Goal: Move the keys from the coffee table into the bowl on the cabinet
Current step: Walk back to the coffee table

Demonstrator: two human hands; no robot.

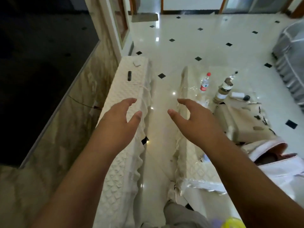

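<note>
My left hand (118, 122) reaches forward, fingers spread and relaxed, holding nothing. It hovers over the long cabinet (115, 162), which is draped in white quilted cloth. My right hand (195, 120) is stretched out the same way and is also empty. It hangs over the left edge of the coffee table (197, 170), which is covered in cloth and clear plastic. I cannot make out any keys or a bowl. Small dark bits (261, 117) lie on a beige bag (236, 119) on the table; what they are I cannot tell.
A small black object (129, 75) and a white scrap (136, 64) lie on the cabinet's far end. A water bottle (204, 83), a jar (223, 92) and a white roll (236, 94) stand on the table. A narrow tiled aisle (161, 99) runs between cabinet and table.
</note>
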